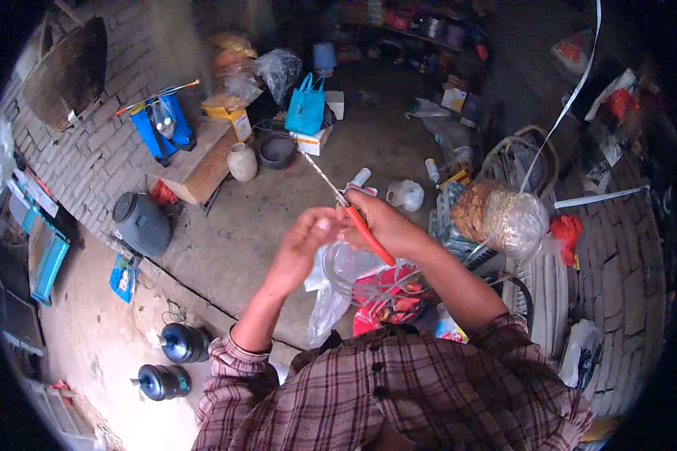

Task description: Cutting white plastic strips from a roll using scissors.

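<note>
My right hand (386, 222) grips a hand tool with orange handles (368, 235), which looks like pliers. A thin, pale, speckled rod (324, 177) points up and away from the tool's head. Whether the rod is part of the tool or held in it, I cannot tell. My left hand (307, 239) is close beside the tool, its fingers curled near the head. The fingertips blur together, so whether they pinch anything is hidden. Below both hands lie clear plastic sheeting (330, 304) and a red plastic bag (366, 318) with pale strips across it.
A bulging clear bag (519, 225) sits on a crate at right, with a white strap (570, 101) running above it. Ahead are a clay jar (242, 162), a dark bowl (277, 151) and a turquoise bag (306, 107). A lidded grey barrel (142, 225) and water bottles (185, 343) stand left.
</note>
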Available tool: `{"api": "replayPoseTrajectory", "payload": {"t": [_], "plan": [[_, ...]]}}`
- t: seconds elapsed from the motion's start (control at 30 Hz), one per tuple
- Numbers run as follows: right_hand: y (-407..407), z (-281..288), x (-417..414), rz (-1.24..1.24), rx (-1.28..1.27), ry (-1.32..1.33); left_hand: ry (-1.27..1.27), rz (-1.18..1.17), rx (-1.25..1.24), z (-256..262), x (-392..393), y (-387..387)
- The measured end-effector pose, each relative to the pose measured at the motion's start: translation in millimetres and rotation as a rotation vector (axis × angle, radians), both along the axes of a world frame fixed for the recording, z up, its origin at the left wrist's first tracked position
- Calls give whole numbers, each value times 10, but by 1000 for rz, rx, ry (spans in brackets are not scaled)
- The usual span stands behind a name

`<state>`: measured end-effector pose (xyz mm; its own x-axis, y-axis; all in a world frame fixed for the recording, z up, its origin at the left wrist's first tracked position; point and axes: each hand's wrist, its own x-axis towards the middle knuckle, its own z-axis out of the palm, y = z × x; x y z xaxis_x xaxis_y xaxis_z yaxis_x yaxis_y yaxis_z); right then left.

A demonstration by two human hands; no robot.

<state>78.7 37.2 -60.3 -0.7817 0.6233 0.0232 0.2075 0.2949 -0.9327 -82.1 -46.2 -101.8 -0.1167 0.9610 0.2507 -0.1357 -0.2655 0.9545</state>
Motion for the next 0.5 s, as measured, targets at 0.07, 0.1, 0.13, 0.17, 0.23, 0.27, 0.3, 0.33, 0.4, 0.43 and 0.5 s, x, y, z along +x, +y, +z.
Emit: {"api": "replayPoseTrajectory", "payload": {"t": [0.07, 0.1, 0.13, 0.17, 0.23, 0.27, 0.3, 0.33, 0.4, 0.43, 0.5], "plan": [[4, -41, -14, 7, -38, 71, 114, -34, 50, 50, 133, -40], [4, -59, -6, 7, -81, 143, 114, -38, 52, 60, 144, -70], [4, -40, 20, 2, -80, 144, 128, -84, -68, 67, 145, -96], [5, -3, 56, 26, -138, 96, 142, -129, -188, 69, 138, -105], [-40, 41, 109, 46, -197, 48, 315, -144, -136, 56, 64, -82], [-77, 51, 129, -9, -295, 74, 488, -153, -82, 48, 13, -64], [-98, 63, 140, -59, -391, 100, 489, -153, -81, 51, -42, -53], [-80, 74, 177, -58, -389, 101, 549, -246, -63, 54, -101, -44], [16, 94, 337, 8, -412, 37, 610, -344, -39, 41, -190, -32], [56, 94, 420, 10, -410, 38, 436, -286, -123, 35, -229, -52], [119, 104, 547, 31, -313, 68, 262, -225, -201, 2, -337, -68]]}}
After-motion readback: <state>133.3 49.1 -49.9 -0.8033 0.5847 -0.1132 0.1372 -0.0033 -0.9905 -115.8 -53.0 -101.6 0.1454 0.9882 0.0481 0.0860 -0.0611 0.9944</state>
